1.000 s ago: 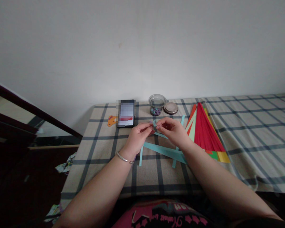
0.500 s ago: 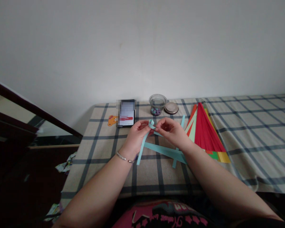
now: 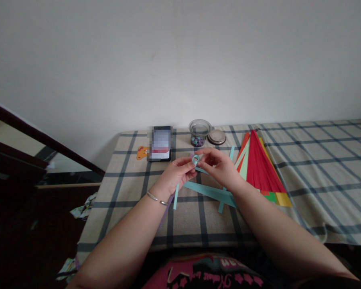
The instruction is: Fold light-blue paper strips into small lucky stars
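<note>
Above the checked table, head view: a small loop of light-blue paper strip (image 3: 195,160) is pinched between both hands, just over the cloth.
Left hand (image 3: 175,177): fingers are closed on the strip from the left, thumb and forefinger at the loop; a silver bracelet (image 3: 157,198) is worn on the wrist.
Right hand (image 3: 220,166): fingertips are closed on the strip from the right side of the loop, and the two hands almost touch.
Strip tail: the loose end is seen hanging down below the left hand, near the wrist.
Loose strips (image 3: 210,191): more light-blue strips are laid crosswise on the table (image 3: 126,188), under and just beside the right wrist.
Coloured paper (image 3: 257,166): a fan of red, orange, green and yellow strips is spread to the right of the right hand.
Far edge: a phone (image 3: 160,143) is set by the wall, with a small orange bear figure (image 3: 141,153) to its left.
Jar (image 3: 199,132): a clear jar with small coloured pieces inside is placed right of the phone, its round lid (image 3: 216,137) laid just beside it.
</note>
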`<state>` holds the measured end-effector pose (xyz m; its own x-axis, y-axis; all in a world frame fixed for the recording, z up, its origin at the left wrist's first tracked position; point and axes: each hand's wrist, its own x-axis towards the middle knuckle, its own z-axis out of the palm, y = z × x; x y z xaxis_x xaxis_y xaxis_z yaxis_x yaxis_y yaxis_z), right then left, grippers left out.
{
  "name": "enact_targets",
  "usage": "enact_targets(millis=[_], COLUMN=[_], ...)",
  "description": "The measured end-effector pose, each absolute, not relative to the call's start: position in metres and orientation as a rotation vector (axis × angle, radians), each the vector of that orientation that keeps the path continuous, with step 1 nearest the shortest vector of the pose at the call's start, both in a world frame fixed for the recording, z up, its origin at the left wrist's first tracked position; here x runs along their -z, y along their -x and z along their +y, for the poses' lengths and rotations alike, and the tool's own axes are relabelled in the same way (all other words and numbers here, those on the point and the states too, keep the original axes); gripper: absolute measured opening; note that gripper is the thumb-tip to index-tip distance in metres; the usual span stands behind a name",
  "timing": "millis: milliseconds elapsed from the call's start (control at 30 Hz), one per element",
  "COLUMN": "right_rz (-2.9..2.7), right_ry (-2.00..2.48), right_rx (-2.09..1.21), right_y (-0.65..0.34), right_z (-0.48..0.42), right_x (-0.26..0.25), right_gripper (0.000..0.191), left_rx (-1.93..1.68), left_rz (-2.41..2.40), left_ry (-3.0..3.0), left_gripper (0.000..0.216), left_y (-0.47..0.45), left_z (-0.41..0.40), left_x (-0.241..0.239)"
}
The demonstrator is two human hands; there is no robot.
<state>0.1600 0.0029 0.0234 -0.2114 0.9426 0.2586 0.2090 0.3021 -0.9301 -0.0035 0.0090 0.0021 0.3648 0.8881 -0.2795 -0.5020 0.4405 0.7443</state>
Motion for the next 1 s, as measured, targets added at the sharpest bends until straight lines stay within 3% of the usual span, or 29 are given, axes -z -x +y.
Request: enact_targets(millis=[367,633,867,1000], right_rz=[-1.643,-1.665,-1.620,-1.581], right_ry=[0.985,1.042,1.092,1.079], right_rx=[-1.095,-1.035,-0.988,-1.055], right_y=[-0.1587,-0.1595,-0.1593,-0.1594], right_z=[0.0029,0.0041,0.0046,0.0065], right_x=[-0.0186,-0.0165,-0.0174,-0.0168], right_gripper=[0.025,0.014,0.015,0.020], left_rx=[-0.958,-0.968,-1.280,-1.370], left_rz=[0.669,0.649,0.752,0.873], left_ry=[-0.463,-0.501,-0.918,-1.336], left_gripper=[0.031,0.022,0.018,0.030], left_y=[-0.0004,0.0016,-0.0003,0.0032], left_z=[0.0083,0.0061,0.0024,0.0008], left_x=[-0.0080,-0.0109,-0.0067,-0.0058])
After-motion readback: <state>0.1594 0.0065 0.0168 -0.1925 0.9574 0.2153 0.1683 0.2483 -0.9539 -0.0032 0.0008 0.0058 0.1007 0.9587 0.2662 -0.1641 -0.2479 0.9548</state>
